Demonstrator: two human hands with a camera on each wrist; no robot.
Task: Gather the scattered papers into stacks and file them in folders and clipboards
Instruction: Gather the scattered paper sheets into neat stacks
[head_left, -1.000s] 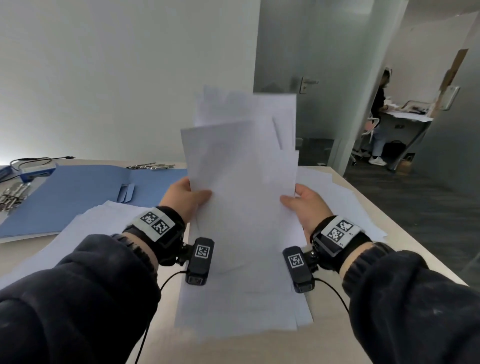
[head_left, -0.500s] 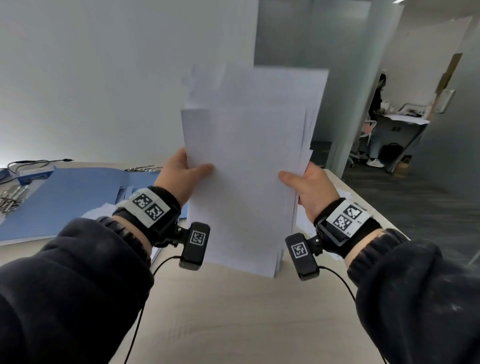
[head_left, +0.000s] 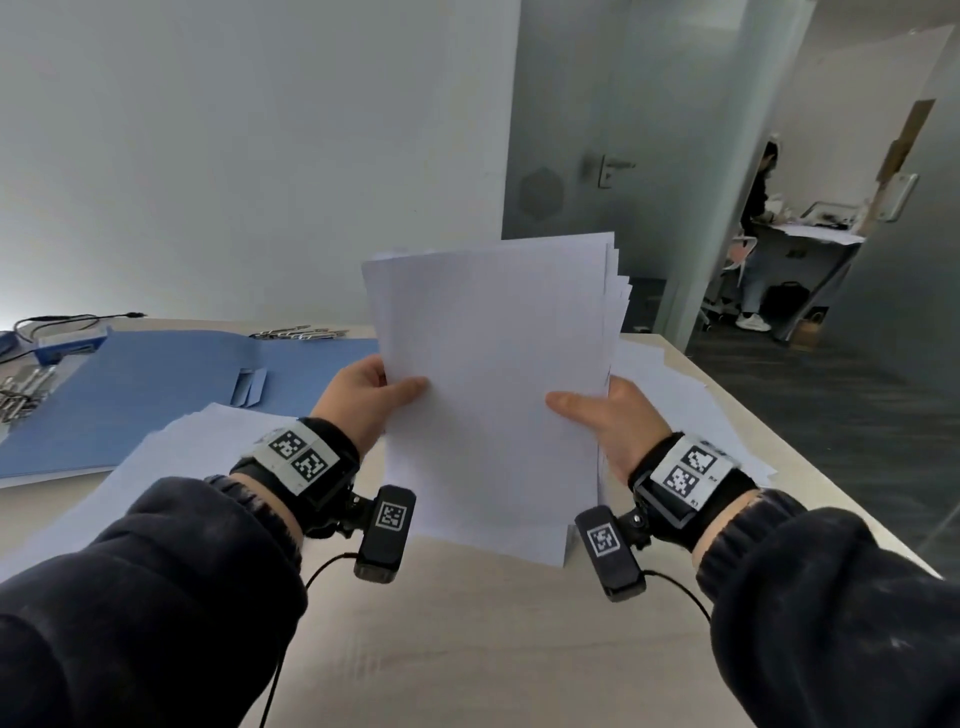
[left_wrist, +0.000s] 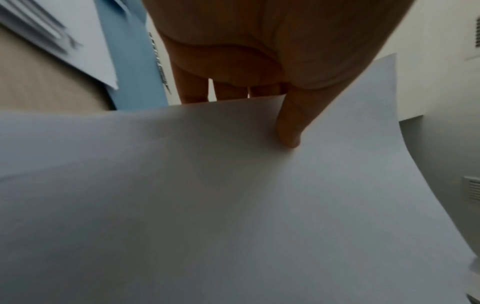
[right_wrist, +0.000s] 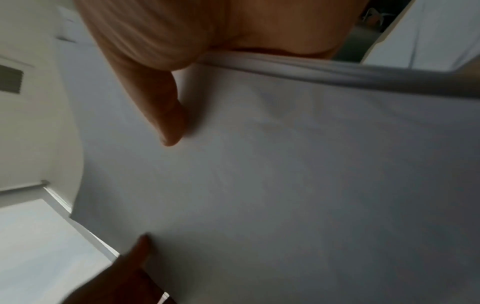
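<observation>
A stack of white papers (head_left: 493, 384) stands upright on its bottom edge on the table (head_left: 493, 634), with sheet edges fanned unevenly at the top right. My left hand (head_left: 371, 397) grips the stack's left edge, thumb on the front sheet and fingers behind. My right hand (head_left: 605, 415) grips the right edge the same way. The left wrist view shows my left hand (left_wrist: 259, 67) with its thumb pressed on the papers (left_wrist: 233, 205). In the right wrist view my right hand (right_wrist: 155, 61) pinches the papers (right_wrist: 285, 174). An open blue folder (head_left: 156, 384) lies at the left.
More loose white sheets (head_left: 171, 467) lie on the table left of the stack, and others (head_left: 691, 410) lie behind my right hand. Metal clips (head_left: 23, 387) and cables (head_left: 57, 325) sit at the far left. The table edge (head_left: 831, 467) runs along the right. A person (head_left: 756, 234) stands in the far room.
The stack, lifted off the table half a second ago, has come down onto its bottom edge. Its sheets are more evenly lined up than one second ago.
</observation>
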